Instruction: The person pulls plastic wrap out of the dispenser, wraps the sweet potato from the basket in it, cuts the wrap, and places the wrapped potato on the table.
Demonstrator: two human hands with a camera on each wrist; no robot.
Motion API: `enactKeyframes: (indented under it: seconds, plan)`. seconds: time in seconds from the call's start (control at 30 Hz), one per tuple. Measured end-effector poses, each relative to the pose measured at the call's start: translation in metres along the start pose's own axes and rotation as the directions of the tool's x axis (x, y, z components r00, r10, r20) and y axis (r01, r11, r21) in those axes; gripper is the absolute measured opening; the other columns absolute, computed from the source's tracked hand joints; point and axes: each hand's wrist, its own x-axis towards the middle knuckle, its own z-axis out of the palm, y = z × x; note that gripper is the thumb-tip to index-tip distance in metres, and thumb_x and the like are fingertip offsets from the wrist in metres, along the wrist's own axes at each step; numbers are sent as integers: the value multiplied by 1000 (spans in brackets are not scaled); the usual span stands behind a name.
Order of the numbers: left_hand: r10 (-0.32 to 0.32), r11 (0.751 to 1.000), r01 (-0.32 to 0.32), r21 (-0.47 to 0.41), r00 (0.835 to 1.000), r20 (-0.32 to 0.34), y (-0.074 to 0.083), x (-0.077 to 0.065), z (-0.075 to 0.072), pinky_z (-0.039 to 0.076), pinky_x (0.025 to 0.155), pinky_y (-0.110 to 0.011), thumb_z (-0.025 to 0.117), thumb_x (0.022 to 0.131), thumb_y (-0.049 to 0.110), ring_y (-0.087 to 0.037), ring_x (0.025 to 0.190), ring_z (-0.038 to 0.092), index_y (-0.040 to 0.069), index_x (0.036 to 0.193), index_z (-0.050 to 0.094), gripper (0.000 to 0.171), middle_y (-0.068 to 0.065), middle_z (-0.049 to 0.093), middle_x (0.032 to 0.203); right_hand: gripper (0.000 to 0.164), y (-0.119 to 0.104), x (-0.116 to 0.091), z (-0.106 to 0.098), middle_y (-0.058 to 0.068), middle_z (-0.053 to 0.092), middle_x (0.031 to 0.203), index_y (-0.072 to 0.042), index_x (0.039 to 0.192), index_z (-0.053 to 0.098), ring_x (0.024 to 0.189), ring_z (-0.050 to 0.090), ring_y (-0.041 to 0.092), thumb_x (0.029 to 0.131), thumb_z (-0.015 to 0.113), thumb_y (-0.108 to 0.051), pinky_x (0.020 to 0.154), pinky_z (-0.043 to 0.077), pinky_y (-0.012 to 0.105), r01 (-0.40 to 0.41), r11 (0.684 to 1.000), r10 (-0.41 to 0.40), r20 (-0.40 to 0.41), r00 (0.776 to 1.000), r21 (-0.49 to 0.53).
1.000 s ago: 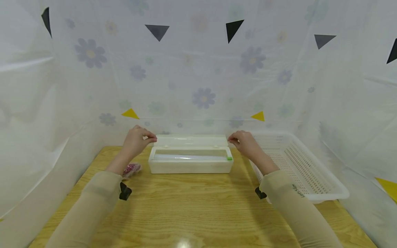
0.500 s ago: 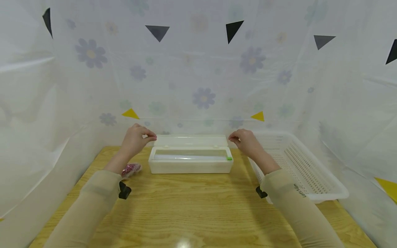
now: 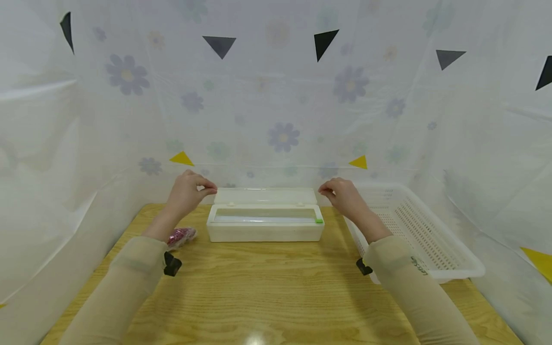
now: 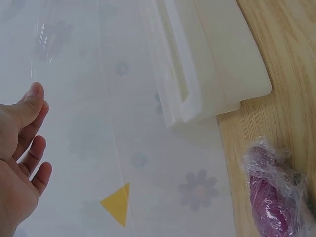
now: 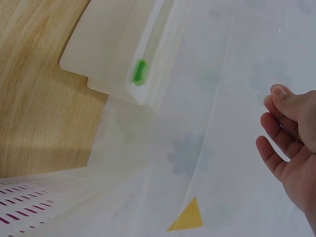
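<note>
A white cling film dispenser box (image 3: 265, 233) stands at the far side of the table, its lid (image 3: 280, 195) raised at the back. A green slide cutter (image 3: 319, 221) sits at its right end. My left hand (image 3: 186, 192) is beyond its left end, thumb and forefinger pinching a corner of clear cling film (image 4: 44, 42), which shows by glints in the left wrist view. Off the right end my right hand (image 3: 343, 195) pinches the film's other side between thumb and forefinger; the film there is barely visible. The other fingers are loosely bent in both wrist views.
A purple item wrapped in clear film (image 3: 182, 236) lies on the wooden table (image 3: 258, 297) beside my left forearm. A white perforated basket (image 3: 463, 258) stands at the right, partly under my right forearm. A flower-patterned sheet (image 3: 276, 96) hangs behind.
Both hands have risen very slightly, the left drifting a little left and the right a little right, still pinching. The box, basket and wrapped item stay in place.
</note>
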Motion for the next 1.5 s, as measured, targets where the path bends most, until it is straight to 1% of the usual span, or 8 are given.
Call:
enactKeyframes:
  seconds: [0.1,0.33,0.6,0.9,1.1,1.2,1.3,1.5]
  plan:
    - [0,1000,0,2,1000,1,1,0,-1,40,79,-44,70,85,17,-26,89,48,10,89,76,10,-7,70,85,9,-1,0,-2,10,68,88,-2,93,72,81,62,25,87,66,-6,71,53,37,6,1000,-6,-10,1000,0]
    - [-1,1000,1,1,1000,1,5,1,-6,37,86,-48,71,84,16,-27,90,48,10,89,76,9,-7,70,84,9,-1,0,-6,11,68,89,-2,93,71,82,62,26,87,66,-6,72,53,38,7,1000,-7,-20,1000,-2]
    - [13,1000,-13,18,1000,-7,9,1,-8,39,79,-44,71,84,17,-27,89,48,10,88,76,9,-7,69,83,10,-2,0,-10,10,69,89,-4,93,71,83,62,25,87,66,-8,72,53,37,0,1000,0,-25,1000,0]
    - [41,999,-40,21,999,-31,10,3,-11,38,80,-45,71,84,16,-27,90,48,10,88,76,9,-7,70,85,9,-1,0,-13,10,68,88,-3,92,71,82,61,25,86,66,-7,71,52,38,15,1000,-15,-59,998,-4]
    - [53,998,-52,29,998,-46,11,4,-13,39,80,-46,71,83,17,-27,88,49,10,87,76,9,-7,70,85,8,-1,1,-14,10,68,87,-3,91,72,81,61,25,86,67,-6,71,52,38,41,999,-41,-91,995,-7]
    - [58,998,-56,32,997,-57,12,4,-15,38,82,-46,72,83,16,-28,87,49,10,87,76,8,-8,70,84,8,-3,1,-16,11,69,86,-3,91,72,80,62,25,85,68,-6,70,52,38,54,998,-55,-107,993,-9]
    - [66,998,-64,28,996,-64,13,4,-17,37,88,-48,72,82,14,-29,87,50,9,87,76,8,-8,70,84,8,-4,2,-18,11,69,86,-3,91,72,80,62,25,84,68,-6,70,52,38,60,998,-61,-117,991,-11]
    - [84,996,-83,20,994,-72,16,4,-21,36,94,-51,72,83,13,-29,86,50,8,87,76,8,-10,71,85,10,-5,4,-20,12,69,87,-1,92,72,81,62,26,84,68,-6,71,52,38,57,998,-57,-125,990,-8]
